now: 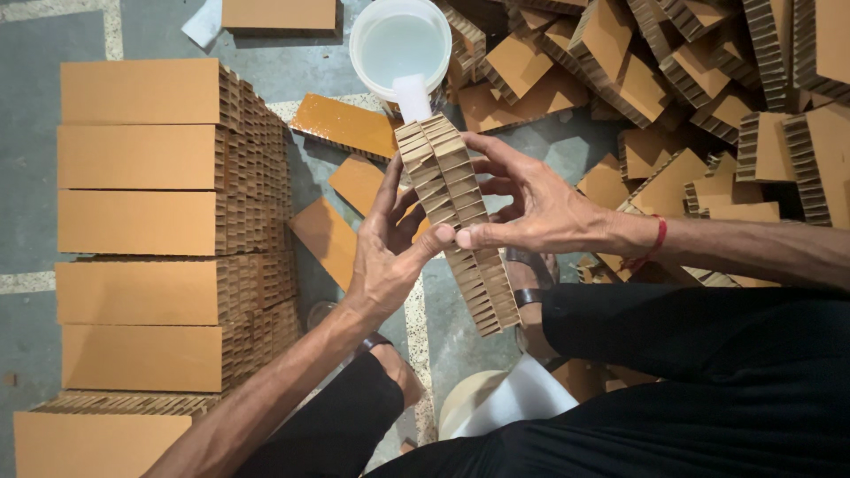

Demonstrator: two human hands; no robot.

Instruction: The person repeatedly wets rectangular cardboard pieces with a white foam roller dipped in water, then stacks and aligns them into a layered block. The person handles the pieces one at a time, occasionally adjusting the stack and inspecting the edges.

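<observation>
Here you are holding a long stack of corrugated cardboard strips (456, 221) edge-up between both hands — left hand (390, 257) cradling its near left side, right hand (531, 208) pinching it thumb against spread fingers — keeping layers aligned just near the white glue tub (400, 44).

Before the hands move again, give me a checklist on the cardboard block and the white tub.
1. Left hand on the cardboard block: ok, fingers wrap its left side.
2. Right hand on the block: ok, thumb and fingers press its right side.
3. Layers lined up: cannot tell, edges look stepped.
4. White tub upright, holding white liquid: ok.
5. Finished stacks on the left tidy: ok.
</observation>
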